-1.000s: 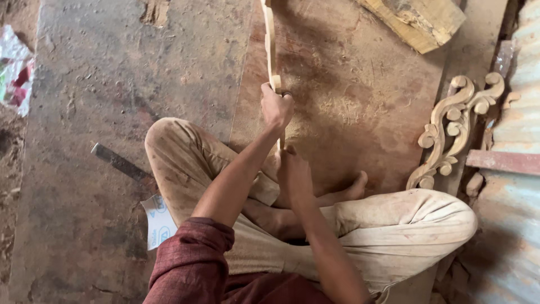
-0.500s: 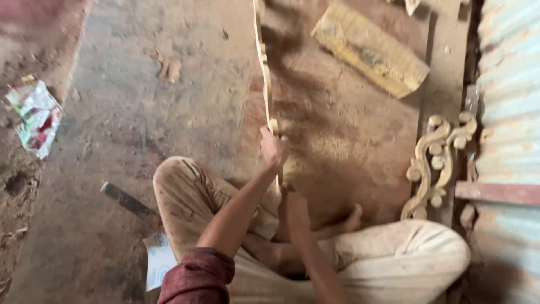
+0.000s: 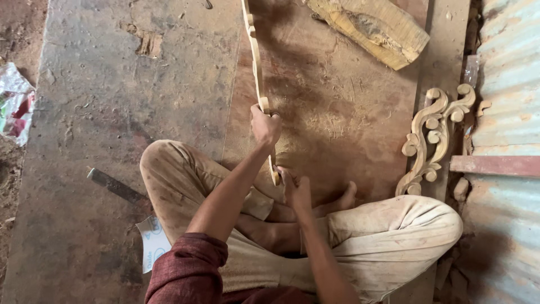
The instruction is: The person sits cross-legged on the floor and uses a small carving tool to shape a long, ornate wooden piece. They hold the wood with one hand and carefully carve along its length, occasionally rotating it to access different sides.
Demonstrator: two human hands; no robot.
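Note:
I sit cross-legged on the floor with a long, narrow carved wooden strip [image 3: 256, 62] standing on edge in front of me, running away from my lap. My left hand [image 3: 265, 125] is shut around the strip partway along it. My right hand [image 3: 296, 190] is closed against the strip's near end, just above my crossed legs. Whether it holds anything besides the strip is hidden. Fine sawdust [image 3: 315, 121] lies on the brown board right of the strip.
A scrolled carved wood piece [image 3: 430, 138] lies at the right by a corrugated metal sheet [image 3: 506, 84]. A rough wood block [image 3: 371, 28] lies at the top. A flat dark blade [image 3: 115, 186] and white paper [image 3: 153, 242] lie by my left knee. Crumpled wrappers [image 3: 14, 104] sit far left.
The view has shifted a little over the floor. Both hands stay on the carved strip in about the same grip, with only small movement along it.

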